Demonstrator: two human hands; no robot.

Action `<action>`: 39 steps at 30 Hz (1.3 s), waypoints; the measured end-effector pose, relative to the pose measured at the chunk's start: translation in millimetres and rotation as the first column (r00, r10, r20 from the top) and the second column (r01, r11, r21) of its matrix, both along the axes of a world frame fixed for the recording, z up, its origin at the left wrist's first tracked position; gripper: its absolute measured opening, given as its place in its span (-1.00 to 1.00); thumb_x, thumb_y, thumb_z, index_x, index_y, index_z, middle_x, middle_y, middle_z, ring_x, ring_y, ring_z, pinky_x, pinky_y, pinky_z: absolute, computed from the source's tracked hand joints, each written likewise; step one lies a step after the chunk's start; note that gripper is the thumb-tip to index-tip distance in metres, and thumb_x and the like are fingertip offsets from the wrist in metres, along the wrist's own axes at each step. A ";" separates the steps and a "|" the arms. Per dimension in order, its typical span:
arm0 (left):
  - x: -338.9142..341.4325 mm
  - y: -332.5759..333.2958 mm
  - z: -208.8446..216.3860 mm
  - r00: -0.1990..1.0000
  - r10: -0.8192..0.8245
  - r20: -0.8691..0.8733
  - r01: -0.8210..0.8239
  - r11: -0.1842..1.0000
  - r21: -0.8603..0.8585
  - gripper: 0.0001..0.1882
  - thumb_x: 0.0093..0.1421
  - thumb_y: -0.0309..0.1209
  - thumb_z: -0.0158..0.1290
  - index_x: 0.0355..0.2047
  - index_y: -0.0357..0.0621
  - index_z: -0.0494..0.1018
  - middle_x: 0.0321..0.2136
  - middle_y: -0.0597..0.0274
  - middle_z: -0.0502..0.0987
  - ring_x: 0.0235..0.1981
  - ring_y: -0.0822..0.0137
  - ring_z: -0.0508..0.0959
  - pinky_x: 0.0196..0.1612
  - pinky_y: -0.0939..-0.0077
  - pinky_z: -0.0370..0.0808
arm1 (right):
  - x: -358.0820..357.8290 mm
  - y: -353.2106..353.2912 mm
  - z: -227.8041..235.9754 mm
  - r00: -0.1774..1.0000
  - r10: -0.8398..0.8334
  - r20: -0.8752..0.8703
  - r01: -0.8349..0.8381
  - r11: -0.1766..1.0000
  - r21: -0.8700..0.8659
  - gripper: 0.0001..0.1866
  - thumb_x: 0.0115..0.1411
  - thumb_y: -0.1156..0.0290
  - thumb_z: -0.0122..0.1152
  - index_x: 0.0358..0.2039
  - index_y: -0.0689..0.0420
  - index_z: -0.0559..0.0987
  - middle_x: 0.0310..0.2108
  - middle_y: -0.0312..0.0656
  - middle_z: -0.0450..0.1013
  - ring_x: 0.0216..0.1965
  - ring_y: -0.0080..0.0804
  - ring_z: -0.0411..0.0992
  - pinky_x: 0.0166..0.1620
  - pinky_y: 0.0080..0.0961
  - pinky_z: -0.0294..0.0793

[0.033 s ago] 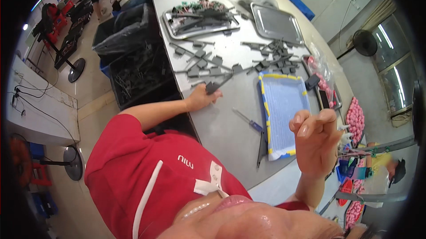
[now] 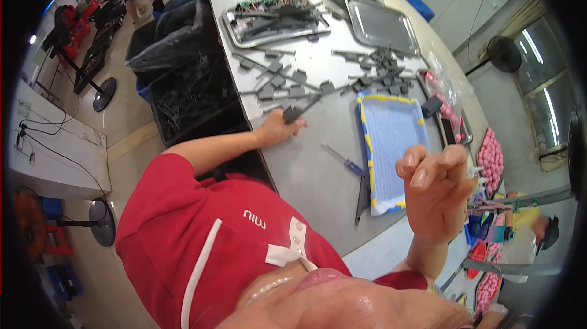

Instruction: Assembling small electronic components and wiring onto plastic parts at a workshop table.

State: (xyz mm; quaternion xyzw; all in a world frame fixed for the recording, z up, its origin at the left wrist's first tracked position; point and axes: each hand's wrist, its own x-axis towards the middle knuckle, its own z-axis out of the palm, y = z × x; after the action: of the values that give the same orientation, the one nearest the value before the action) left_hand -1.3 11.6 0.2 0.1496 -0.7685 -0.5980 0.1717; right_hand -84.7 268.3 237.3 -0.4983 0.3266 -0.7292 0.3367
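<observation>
Your left hand (image 2: 276,129) had its fingers closed on a long grey part (image 2: 301,110) at the grey table's (image 2: 306,164) near edge. Your right hand (image 2: 435,191) was raised, fingertips pinched together, above the blue mat (image 2: 391,139).

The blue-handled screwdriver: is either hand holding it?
No, the blue-handled screwdriver lies alone on the grey table, apart from the left hand and right hand.

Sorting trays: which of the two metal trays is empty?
The right metal tray is bare; the left metal tray is heaped with dark parts.
</observation>
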 end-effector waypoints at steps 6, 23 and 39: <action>-0.9 -1.9 1.9 0.999 -0.034 0.000 0.034 0.997 0.068 -0.81 0.17 -0.33 0.00 -0.41 -0.18 0.52 -0.71 0.40 0.44 -0.64 0.59 0.40 -0.55 0.65 0.32 | 34.9 -32.6 9.0 0.991 0.096 -0.094 -0.105 0.990 -0.089 -0.61 0.28 -0.04 -0.30 -0.17 0.01 0.28 -0.30 -0.13 0.46 -0.11 -0.21 0.25 0.01 -0.32 0.13; 9.7 -17.0 -27.9 1.000 -0.012 -0.009 0.013 0.976 0.215 -0.77 0.21 -0.30 0.00 -0.34 -0.22 0.51 -0.66 0.41 0.42 -0.73 0.66 0.27 -0.67 0.76 0.17 | 46.1 -19.7 5.7 0.988 -0.101 -0.113 0.072 0.969 -0.237 -0.61 0.32 0.06 -0.33 -0.45 -0.03 0.42 -0.43 -0.33 0.43 -0.29 -0.38 0.22 -0.16 -0.52 0.17; 1.2 -9.7 -1.4 0.967 -0.248 -0.060 0.255 0.926 0.278 -0.77 0.21 -0.33 0.00 -0.31 -0.28 0.51 -0.63 0.40 0.42 -0.70 0.67 0.25 -0.64 0.76 0.14 | 55.7 29.6 -138.5 0.438 -0.821 -0.366 0.835 0.222 0.503 -0.81 0.20 0.37 0.05 -0.30 0.23 0.51 -0.43 -0.25 0.45 -0.34 -0.54 0.41 -0.20 -0.59 0.35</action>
State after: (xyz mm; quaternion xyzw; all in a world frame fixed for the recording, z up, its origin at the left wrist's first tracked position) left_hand -0.1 1.9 -1.1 0.0655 -0.6856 -0.7206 0.0796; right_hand -29.0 297.9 98.8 -0.1135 0.7629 -0.6354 0.0372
